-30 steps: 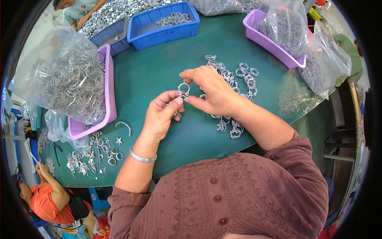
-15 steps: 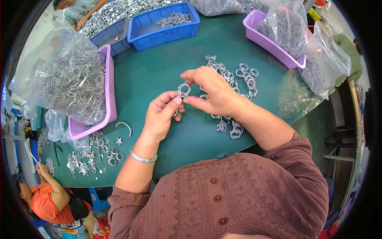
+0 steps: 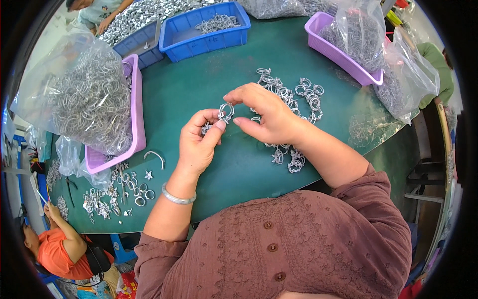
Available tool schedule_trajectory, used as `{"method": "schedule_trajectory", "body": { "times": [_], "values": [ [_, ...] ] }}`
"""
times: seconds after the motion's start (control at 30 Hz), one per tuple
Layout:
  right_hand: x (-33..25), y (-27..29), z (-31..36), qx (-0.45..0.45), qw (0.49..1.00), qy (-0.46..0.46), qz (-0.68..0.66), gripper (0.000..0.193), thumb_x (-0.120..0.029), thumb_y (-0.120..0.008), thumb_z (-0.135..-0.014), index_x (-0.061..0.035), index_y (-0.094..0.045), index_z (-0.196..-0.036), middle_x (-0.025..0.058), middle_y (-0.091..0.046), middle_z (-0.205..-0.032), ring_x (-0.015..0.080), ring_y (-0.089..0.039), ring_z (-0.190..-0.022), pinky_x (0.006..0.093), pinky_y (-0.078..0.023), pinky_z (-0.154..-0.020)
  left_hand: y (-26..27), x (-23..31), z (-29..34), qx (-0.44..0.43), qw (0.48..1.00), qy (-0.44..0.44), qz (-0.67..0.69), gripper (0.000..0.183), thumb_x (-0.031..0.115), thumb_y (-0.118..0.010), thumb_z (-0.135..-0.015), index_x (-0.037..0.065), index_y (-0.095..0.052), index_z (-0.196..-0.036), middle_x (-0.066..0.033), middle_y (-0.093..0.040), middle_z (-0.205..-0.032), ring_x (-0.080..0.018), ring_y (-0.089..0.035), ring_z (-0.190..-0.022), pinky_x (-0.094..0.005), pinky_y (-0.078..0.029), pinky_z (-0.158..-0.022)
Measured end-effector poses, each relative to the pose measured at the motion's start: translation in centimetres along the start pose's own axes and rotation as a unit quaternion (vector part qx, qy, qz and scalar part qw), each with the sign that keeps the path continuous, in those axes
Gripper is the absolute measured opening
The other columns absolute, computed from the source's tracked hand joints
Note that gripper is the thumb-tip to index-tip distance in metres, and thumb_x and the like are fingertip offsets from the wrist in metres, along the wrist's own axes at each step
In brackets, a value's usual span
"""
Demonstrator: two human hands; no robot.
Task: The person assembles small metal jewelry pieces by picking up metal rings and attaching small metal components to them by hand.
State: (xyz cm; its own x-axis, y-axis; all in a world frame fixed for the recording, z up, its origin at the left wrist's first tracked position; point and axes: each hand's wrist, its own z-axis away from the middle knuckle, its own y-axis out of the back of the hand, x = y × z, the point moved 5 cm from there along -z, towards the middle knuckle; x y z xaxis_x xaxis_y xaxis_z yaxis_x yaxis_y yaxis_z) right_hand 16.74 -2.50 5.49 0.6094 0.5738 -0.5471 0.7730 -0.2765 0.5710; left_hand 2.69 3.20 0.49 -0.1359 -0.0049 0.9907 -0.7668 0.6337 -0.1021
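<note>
Over the green table (image 3: 184,99), my left hand (image 3: 199,142) pinches a silver-grey metal ring (image 3: 226,111) between thumb and fingers, its hoop standing up. More grey metal pieces (image 3: 205,128) show between the curled fingers of that hand. My right hand (image 3: 266,112) arches just to the right of the ring, thumb and index finger apart on either side of it, with nothing seen in its grip. Beyond and partly under this hand lies a loose heap of similar rings (image 3: 283,94), some of it hidden by the hand and forearm.
Left stands a purple basket (image 3: 138,109) with a clear bag of rings (image 3: 92,99); another purple basket (image 3: 343,60) is far right. Blue bins (image 3: 206,42) line the back. Small rings and stars (image 3: 107,202) lie near left, by a curved strip (image 3: 156,158). Co-workers sit left and far left.
My left hand has shifted slightly left with the ring and turned, so more pieces show in its fingers. My right thumb and index finger have spread a little around the ring.
</note>
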Motion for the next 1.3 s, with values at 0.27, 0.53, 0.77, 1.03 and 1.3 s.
{"method": "schedule_trajectory", "body": {
  "times": [0.27, 0.53, 0.77, 1.03, 1.3],
  "values": [
    [1.1, -0.1, 0.1, 0.028, 0.991, -0.072, -0.109, 0.015, -0.002, -0.059, -0.075, 0.0003, -0.057, -0.089, 0.0112, -0.059, -0.081, 0.0233, -0.059, -0.074, 0.0306, -0.048, -0.067, 0.0, -0.3, -0.1, -0.008, 0.999, 0.021, 0.027, 0.015, 0.011, -0.052, -0.087, 0.003, -0.056, -0.099, -0.0012, -0.056, -0.084, -0.0080, -0.052, -0.070, -0.0207, -0.042, -0.055],
    [1.8, -0.3, 0.5, -0.004, 0.967, -0.170, -0.189, 0.013, -0.001, -0.052, -0.082, 0.0008, -0.058, -0.094, 0.0046, -0.059, -0.085, 0.0099, -0.054, -0.079, 0.0243, -0.044, -0.071, -0.2, -0.4, -0.1, -0.022, 0.995, 0.041, 0.086, 0.017, 0.015, -0.052, -0.089, 0.003, -0.056, -0.099, -0.0020, -0.055, -0.081, -0.0084, -0.052, -0.069, -0.0206, -0.042, -0.055],
    [2.9, -0.8, 0.9, -0.016, 0.906, -0.267, -0.327, 0.016, -0.003, -0.050, -0.086, 0.0018, -0.057, -0.099, 0.0039, -0.060, -0.091, 0.0085, -0.055, -0.083, 0.0228, -0.045, -0.075, -0.2, -0.4, 0.0, -0.029, 0.993, 0.055, 0.098, 0.018, 0.017, -0.053, -0.088, 0.003, -0.056, -0.100, -0.0019, -0.056, -0.080, -0.0082, -0.052, -0.069, -0.0204, -0.042, -0.055],
    [3.1, -0.9, 1.0, -0.026, 0.896, -0.276, -0.345, 0.015, -0.004, -0.053, -0.085, 0.0013, -0.058, -0.098, 0.0030, -0.060, -0.089, 0.0078, -0.055, -0.082, 0.0224, -0.045, -0.075, -0.2, -0.6, 0.0, -0.034, 0.993, 0.056, 0.101, 0.019, 0.017, -0.053, -0.088, 0.003, -0.057, -0.100, -0.0017, -0.056, -0.079, -0.0082, -0.052, -0.069, -0.0204, -0.042, -0.054],
    [3.1, -1.0, 1.0, -0.028, 0.897, -0.276, -0.343, 0.014, -0.004, -0.055, -0.084, 0.0009, -0.058, -0.096, 0.0021, -0.060, -0.088, 0.0073, -0.054, -0.081, 0.0223, -0.045, -0.074, -0.3, -0.5, 0.0, -0.034, 0.992, 0.059, 0.109, 0.019, 0.019, -0.052, -0.089, 0.004, -0.057, -0.100, -0.0013, -0.055, -0.078, -0.0083, -0.052, -0.068, -0.0205, -0.041, -0.054]
  ]
}}
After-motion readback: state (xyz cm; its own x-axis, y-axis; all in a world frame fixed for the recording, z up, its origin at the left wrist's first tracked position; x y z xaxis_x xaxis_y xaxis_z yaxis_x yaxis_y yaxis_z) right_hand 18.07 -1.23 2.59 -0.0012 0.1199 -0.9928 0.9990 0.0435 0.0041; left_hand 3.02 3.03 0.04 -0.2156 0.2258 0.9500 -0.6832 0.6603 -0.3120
